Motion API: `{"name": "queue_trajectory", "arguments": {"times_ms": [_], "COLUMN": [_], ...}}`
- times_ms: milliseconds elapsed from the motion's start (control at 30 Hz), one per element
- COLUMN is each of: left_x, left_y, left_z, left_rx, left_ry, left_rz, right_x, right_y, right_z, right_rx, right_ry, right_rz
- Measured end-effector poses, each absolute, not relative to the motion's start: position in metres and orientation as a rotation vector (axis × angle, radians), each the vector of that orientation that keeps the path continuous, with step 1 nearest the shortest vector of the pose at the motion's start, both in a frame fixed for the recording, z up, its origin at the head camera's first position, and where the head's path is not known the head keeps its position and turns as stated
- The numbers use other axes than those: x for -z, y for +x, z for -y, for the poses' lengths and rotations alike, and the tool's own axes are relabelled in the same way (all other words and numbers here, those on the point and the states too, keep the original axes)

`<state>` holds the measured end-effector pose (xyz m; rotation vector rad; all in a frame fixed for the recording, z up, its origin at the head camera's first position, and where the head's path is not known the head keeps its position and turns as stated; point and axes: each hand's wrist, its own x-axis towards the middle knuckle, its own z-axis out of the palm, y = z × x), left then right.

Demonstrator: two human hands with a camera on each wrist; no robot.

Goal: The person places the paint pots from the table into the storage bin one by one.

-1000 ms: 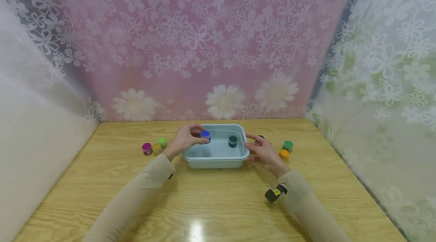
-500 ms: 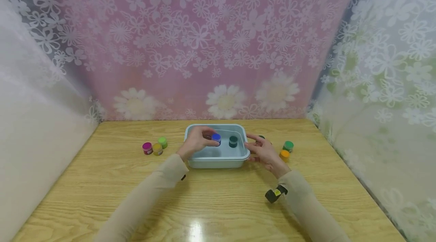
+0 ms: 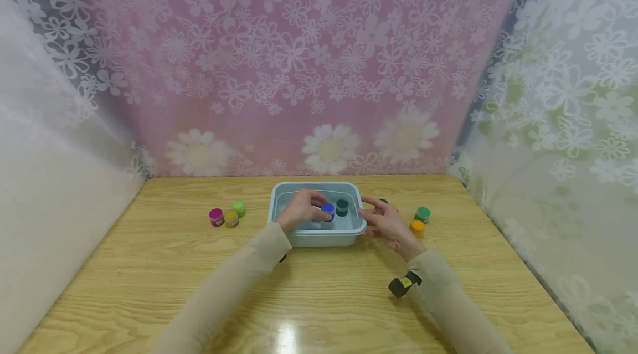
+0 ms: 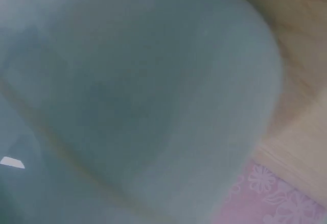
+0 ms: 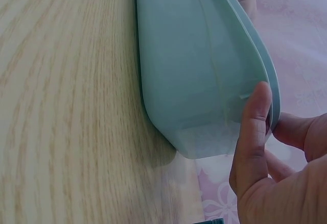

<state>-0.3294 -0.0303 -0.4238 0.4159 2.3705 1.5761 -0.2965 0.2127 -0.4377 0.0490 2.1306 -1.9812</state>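
A light blue plastic basin [image 3: 323,239] sits on the table. Inside it, my left hand [image 3: 301,209] pinches a small paint jar with a blue lid [image 3: 327,209] between thumb and fingers. Just right of that jar stands a dark green paint jar [image 3: 341,208] on the basin floor. My right hand [image 3: 389,225] grips the basin's right end; in the right wrist view its thumb lies over the rim and its fingers press the outer wall. The left wrist view is filled by the blurred basin wall [image 4: 153,81], and neither the left hand nor its jar shows there.
On the wooden table [image 3: 319,298], left of the basin, stand a magenta jar [image 3: 216,217], a yellow jar [image 3: 231,219] and a lime green jar [image 3: 238,209]. Right of my right hand are a green jar [image 3: 422,214] and an orange jar [image 3: 417,228]. A dark-lidded jar [image 3: 382,201] is partly hidden behind that hand.
My left hand has carried the blue-lidded jar rightward and down into the basin, close beside the dark green jar. The right hand has stayed at the basin's right end.
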Motion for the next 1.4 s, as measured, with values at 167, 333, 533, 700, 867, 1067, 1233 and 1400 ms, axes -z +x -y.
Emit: {"name": "queue_trajectory", "arguments": {"times_ms": [167, 333, 533, 700, 867, 1067, 1233, 1400], "left_x": [0.425, 0.426, 0.428, 0.431, 0.432, 0.435, 0.437, 0.437], "left_y": [-0.331, -0.333, -0.335, -0.337, -0.338, -0.341, -0.343, -0.344], "left_z": [0.019, 0.013, 0.006, 0.001, -0.001, 0.0, 0.002, 0.002], "left_rx": [-1.563, -1.6, -1.608, -1.589, -1.523, -1.405, -1.326, -1.279], "left_ry": [0.363, 0.341, 0.305, 0.26, 0.252, 0.314, 0.366, 0.421], "left_rz": [-2.357, -2.324, -2.314, -2.321, -2.381, -2.444, -2.505, -2.536], "right_x": [0.437, 0.435, 0.433, 0.434, 0.436, 0.435, 0.435, 0.436], "right_y": [-0.295, -0.294, -0.294, -0.295, -0.296, -0.296, -0.296, -0.296], "right_z": [-0.214, -0.214, -0.213, -0.214, -0.214, -0.212, -0.212, -0.212], "right_rx": [1.99, 1.992, 1.985, 1.988, 1.991, 1.986, 1.98, 1.985], "right_ry": [0.03, 0.018, 0.034, 0.057, 0.075, 0.077, 0.064, 0.056], "right_rz": [-2.125, -2.106, -2.1, -2.092, -2.097, -2.099, -2.1, -2.088]}}
